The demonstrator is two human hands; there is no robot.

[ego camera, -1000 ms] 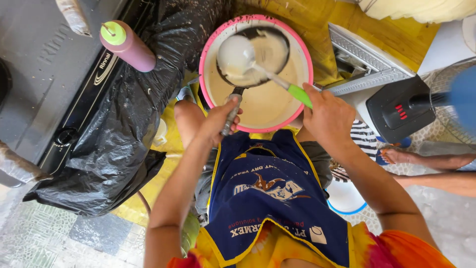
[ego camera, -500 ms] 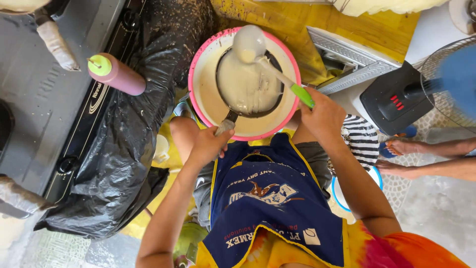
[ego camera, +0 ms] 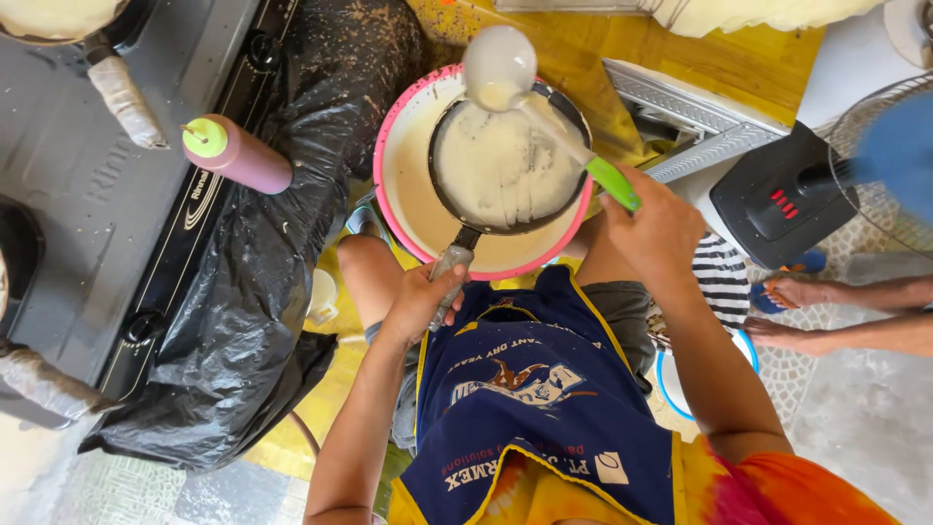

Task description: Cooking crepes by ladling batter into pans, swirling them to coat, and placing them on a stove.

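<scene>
A: Left hand (ego camera: 424, 299), lower centre of frame?
B: Wrapped tight round the wrapped handle of a small dark pan (ego camera: 505, 165), fingers curled shut on it. Pan held over the pink-rimmed bowl (ego camera: 389, 146), centre top, coated with pale batter.

A: Right hand (ego camera: 659, 229)?
B: Right of centre, closed on the green handle of a ladle (ego camera: 499, 66). Ladle cup raised above the pan's far rim, top centre, smeared with batter.

A: Bowl contents?
B: Same pale batter, pooled below the pan.

A: Surroundings?
B: Black plastic sheet (ego camera: 243, 321) draped left of the bowl. Purple squeeze bottle with green cap (ego camera: 238, 156) lying on it, upper left. Grey stove top (ego camera: 87, 194) at far left. Black fan base with red buttons (ego camera: 777, 199) at right. Blue apron (ego camera: 525, 389) in lower centre. Another person's bare feet (ego camera: 807, 292) at right edge.
</scene>
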